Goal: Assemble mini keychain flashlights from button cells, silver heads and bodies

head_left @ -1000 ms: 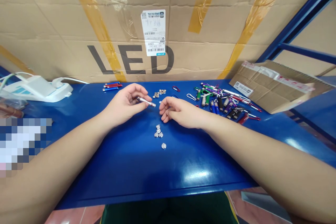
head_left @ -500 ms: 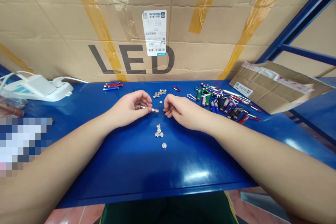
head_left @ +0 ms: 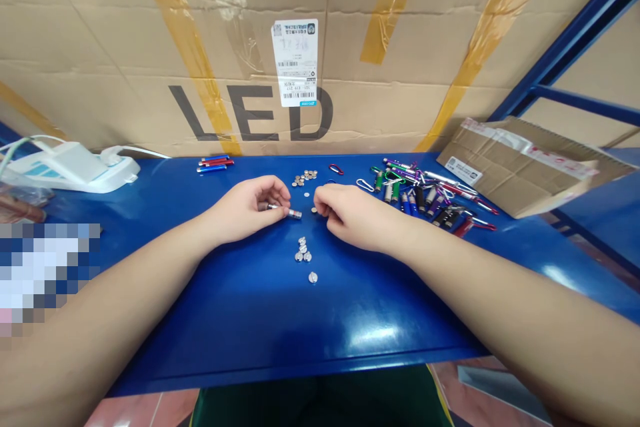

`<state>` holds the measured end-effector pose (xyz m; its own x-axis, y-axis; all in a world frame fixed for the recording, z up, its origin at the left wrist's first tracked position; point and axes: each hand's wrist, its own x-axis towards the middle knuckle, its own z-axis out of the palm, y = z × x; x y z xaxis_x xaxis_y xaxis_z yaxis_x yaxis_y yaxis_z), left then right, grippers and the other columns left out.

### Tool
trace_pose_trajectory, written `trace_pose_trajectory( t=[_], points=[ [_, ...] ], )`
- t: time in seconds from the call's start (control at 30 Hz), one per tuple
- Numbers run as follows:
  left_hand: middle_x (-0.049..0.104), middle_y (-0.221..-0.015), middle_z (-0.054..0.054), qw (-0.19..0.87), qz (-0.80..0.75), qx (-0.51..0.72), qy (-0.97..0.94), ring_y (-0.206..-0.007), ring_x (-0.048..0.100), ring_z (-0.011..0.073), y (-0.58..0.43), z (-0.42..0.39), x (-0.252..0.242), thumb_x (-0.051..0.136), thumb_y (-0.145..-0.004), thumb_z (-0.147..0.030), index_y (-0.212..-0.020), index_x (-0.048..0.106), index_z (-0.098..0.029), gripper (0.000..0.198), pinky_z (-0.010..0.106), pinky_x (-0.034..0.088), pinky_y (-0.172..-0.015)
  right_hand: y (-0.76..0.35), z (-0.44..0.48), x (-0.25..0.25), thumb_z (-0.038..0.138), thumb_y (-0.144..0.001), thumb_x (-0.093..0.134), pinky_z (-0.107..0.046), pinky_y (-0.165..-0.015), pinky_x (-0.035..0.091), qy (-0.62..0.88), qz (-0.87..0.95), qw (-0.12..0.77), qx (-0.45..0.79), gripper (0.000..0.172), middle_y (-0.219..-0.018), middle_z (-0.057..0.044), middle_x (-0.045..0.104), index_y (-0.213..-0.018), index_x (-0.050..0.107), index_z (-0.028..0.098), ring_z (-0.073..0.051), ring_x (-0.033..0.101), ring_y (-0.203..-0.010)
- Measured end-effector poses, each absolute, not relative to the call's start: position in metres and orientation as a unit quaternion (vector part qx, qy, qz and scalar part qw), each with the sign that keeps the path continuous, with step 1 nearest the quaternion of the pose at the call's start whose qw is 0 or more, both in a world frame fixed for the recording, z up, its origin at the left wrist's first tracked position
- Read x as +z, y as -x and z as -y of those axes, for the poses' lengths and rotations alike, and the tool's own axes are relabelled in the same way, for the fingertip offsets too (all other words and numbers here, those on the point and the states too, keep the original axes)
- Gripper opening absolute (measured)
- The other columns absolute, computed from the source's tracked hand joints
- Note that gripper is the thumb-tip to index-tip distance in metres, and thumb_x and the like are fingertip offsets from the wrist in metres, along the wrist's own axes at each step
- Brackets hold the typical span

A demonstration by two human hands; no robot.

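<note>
A small metal keychain flashlight (head_left: 293,213) sits pinched in the left hand (head_left: 245,208), mid-frame. The right hand (head_left: 350,210) is apart, its fingertips just beside it; whether it holds anything cannot be told. Small silver discs (head_left: 304,177) lie in two groups on the blue surface (head_left: 250,320), with more keychain flashlights (head_left: 420,197) heaped at right.

A slim silver-tipped keychain flashlight (head_left: 289,213), nearly level, tip pointing right, in the left hand (head_left: 245,209).
</note>
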<state>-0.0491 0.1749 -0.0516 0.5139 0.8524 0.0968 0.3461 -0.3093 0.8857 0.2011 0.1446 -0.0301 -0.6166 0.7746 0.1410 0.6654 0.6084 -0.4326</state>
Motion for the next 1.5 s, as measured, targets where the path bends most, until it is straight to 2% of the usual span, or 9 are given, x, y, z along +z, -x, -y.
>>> trace_pose_trajectory(
  t=[0.13,0.33,0.5,0.7,0.97,1.13,1.23,1.4,1.5],
  points=[
    [0.07,-0.093,0.004,0.432,-0.396,0.291,-0.756,-0.09,0.071,0.0198,0.049,-0.176,-0.052,0.077,-0.083,-0.035,-0.099,0.064,-0.018,0.026,0.038,0.057,-0.09,-0.2,-0.143,-0.029,-0.007,-0.078,0.052,-0.028,-0.075,0.041,0.431,0.875,0.168,0.143,0.028,-0.095,-0.004,0.058,-0.087,0.05,0.019,-0.017,0.053,-0.081],
    [0.071,-0.093,0.004,0.434,-0.393,0.283,-0.76,-0.09,0.071,0.0199,0.05,-0.176,-0.052,0.076,-0.084,-0.034,-0.099,0.064,-0.018,0.025,0.038,0.057,-0.089,-0.201,-0.146,-0.031,-0.006,-0.083,0.053,-0.028,-0.077,0.043,0.397,0.894,0.156,0.136,0.024,-0.089,-0.004,0.063,-0.084,0.059,0.017,-0.016,0.056,-0.081],
    [0.072,-0.094,0.005,0.423,-0.401,0.281,-0.763,-0.09,0.071,0.0209,0.05,-0.176,-0.051,0.076,-0.082,-0.035,-0.098,0.064,-0.018,0.026,0.039,0.057,-0.089,-0.203,-0.144,-0.029,-0.003,-0.082,0.056,-0.029,-0.077,0.047,0.38,0.906,0.14,0.125,0.026,-0.095,-0.007,0.067,-0.096,0.07,0.015,-0.018,0.06,-0.083],
    [0.072,-0.092,0.004,0.414,-0.41,0.282,-0.762,-0.087,0.07,0.0201,0.051,-0.178,-0.051,0.076,-0.08,-0.035,-0.095,0.064,-0.018,0.026,0.038,0.057,-0.087,-0.206,-0.139,-0.024,0.005,-0.087,0.062,-0.031,-0.084,0.051,0.286,0.938,0.103,0.166,0.026,-0.103,-0.007,0.07,-0.107,0.075,0.016,-0.019,0.065,-0.089],
    [0.072,-0.092,0.005,0.403,-0.412,0.273,-0.77,-0.087,0.069,0.02,0.051,-0.178,-0.051,0.075,-0.08,-0.036,-0.095,0.065,-0.018,0.026,0.038,0.056,-0.086,-0.203,-0.135,-0.02,0.01,-0.085,0.068,-0.03,-0.081,0.052,0.274,0.939,0.077,0.191,0.022,-0.098,-0.007,0.07,-0.105,0.076,0.015,-0.018,0.065,-0.087],
    [0.071,-0.092,0.005,0.396,-0.409,0.27,-0.776,-0.086,0.069,0.02,0.051,-0.177,-0.05,0.074,-0.081,-0.037,-0.095,0.064,-0.018,0.025,0.037,0.057,-0.085,-0.198,-0.135,-0.024,0.011,-0.092,0.067,-0.03,-0.081,0.051,0.264,0.945,0.074,0.18,0.014,-0.095,-0.007,0.07,-0.099,0.077,0.015,-0.018,0.065,-0.085],
    [0.071,-0.093,0.004,0.366,-0.403,0.256,-0.799,-0.085,0.069,0.0197,0.052,-0.176,-0.047,0.072,-0.083,-0.037,-0.096,0.065,-0.019,0.024,0.035,0.057,-0.082,-0.198,-0.135,-0.024,0.009,-0.094,0.064,-0.03,-0.081,0.05,0.256,0.951,0.063,0.162,0.015,-0.091,-0.006,0.07,-0.094,0.077,0.015,-0.018,0.065,-0.085],
    [0.075,-0.099,0.004,0.255,-0.38,0.172,-0.872,-0.084,0.069,0.0204,0.053,-0.171,-0.038,0.066,-0.089,-0.036,-0.103,0.072,-0.021,0.022,0.034,0.056,-0.078,-0.203,-0.139,-0.025,0.009,-0.091,0.066,-0.029,-0.075,0.047,0.28,0.944,0.097,0.144,0.011,-0.084,-0.004,0.07,-0.085,0.073,0.016,-0.016,0.063,-0.077],
    [0.077,-0.104,0.005,0.231,-0.373,0.174,-0.882,-0.091,0.07,0.0225,0.051,-0.169,-0.036,0.063,-0.092,-0.039,-0.106,0.075,-0.022,0.025,0.036,0.055,-0.084,-0.204,-0.144,-0.03,0.008,-0.088,0.067,-0.027,-0.073,0.047,0.299,0.924,0.185,0.148,0.011,-0.081,-0.002,0.071,-0.082,0.071,0.017,-0.014,0.062,-0.073]
  ],
)
